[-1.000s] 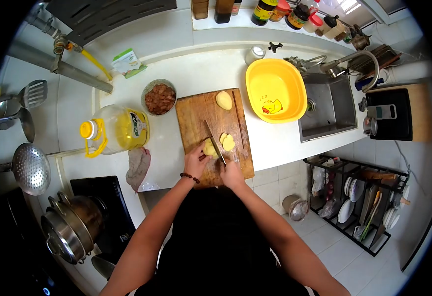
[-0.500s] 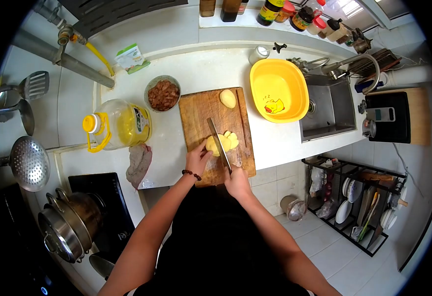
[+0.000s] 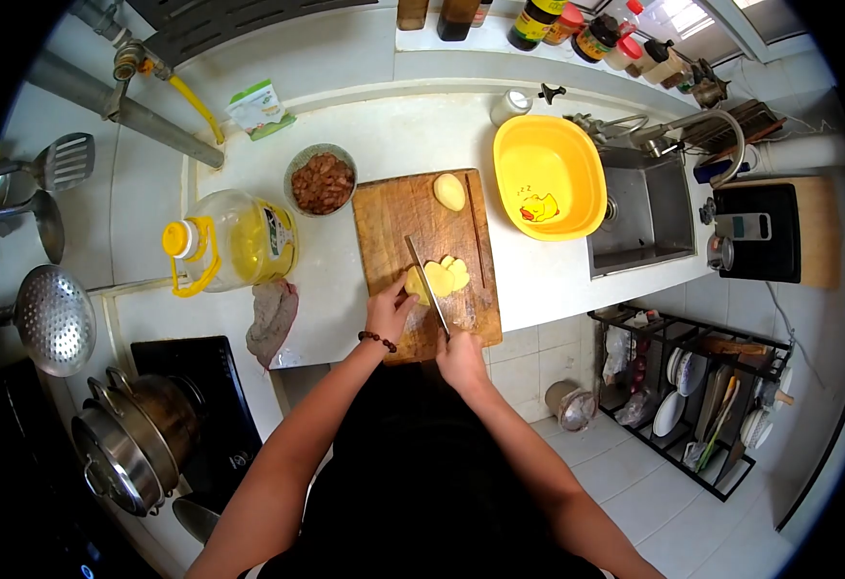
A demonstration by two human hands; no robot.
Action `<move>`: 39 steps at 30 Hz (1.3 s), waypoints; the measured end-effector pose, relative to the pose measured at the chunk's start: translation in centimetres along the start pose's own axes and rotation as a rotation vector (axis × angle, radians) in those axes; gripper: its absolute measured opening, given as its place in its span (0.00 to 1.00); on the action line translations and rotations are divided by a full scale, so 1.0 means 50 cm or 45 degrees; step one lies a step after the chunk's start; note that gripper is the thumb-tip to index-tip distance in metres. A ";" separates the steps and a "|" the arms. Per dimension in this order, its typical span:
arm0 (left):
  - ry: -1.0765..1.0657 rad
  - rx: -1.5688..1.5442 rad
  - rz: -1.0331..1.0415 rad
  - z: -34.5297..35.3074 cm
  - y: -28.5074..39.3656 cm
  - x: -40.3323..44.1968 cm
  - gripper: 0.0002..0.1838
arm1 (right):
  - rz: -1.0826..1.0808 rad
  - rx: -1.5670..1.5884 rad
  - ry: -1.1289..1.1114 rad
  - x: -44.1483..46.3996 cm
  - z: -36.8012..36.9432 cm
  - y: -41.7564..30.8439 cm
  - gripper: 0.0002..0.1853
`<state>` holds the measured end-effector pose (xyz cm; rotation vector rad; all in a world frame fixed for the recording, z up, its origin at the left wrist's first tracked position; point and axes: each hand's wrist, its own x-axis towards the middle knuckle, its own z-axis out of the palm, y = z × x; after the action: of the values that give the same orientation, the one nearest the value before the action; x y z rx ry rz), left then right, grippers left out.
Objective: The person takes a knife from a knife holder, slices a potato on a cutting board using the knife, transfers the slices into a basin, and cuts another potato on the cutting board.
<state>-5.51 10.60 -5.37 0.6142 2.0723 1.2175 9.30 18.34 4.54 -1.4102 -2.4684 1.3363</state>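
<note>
On the wooden cutting board (image 3: 394, 222) lies a peeled potato (image 3: 416, 284), partly cut, with several slices (image 3: 449, 275) to its right. My left hand (image 3: 389, 311) steadies the potato with closed fingertips and wears a beaded bracelet at the wrist. My right hand (image 3: 462, 355) grips the handle of a kitchen knife (image 3: 426, 281). The blade stands between the uncut part and the slices and points away from me. A second peeled potato (image 3: 449, 192) rests whole near the board's far right corner.
Left of the board stand a bowl of dark meat pieces (image 3: 321, 181), a big oil bottle (image 3: 239, 241) and a grey cloth (image 3: 271, 323). A yellow basin (image 3: 567, 145) sits to the right, beside the sink (image 3: 644, 207). Pots (image 3: 133, 444) occupy the lower left.
The knife has shifted slightly left over the potato, and the slices beside the blade look more spread. Both hands stay in nearly the same place; the whole view has moved a little.
</note>
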 end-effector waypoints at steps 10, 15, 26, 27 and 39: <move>-0.032 -0.012 -0.032 -0.002 0.006 0.006 0.30 | 0.003 -0.120 -0.041 0.016 0.021 0.020 0.07; -0.046 0.008 -0.073 -0.006 0.013 0.006 0.30 | -0.008 -0.148 -0.034 0.023 0.041 0.036 0.06; -0.070 -0.084 -0.071 0.001 -0.015 0.014 0.29 | 0.040 -0.203 -0.049 0.078 0.084 0.066 0.09; -0.067 -0.036 -0.050 -0.001 -0.014 0.014 0.30 | 0.034 -0.199 -0.049 0.082 0.089 0.063 0.09; -0.052 0.031 -0.049 0.008 -0.006 0.010 0.32 | -0.001 -0.129 0.020 0.038 0.086 0.120 0.17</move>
<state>-5.59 11.01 -5.90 0.6027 2.0580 1.1504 10.76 18.21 -2.97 -1.4329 -2.5602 1.2113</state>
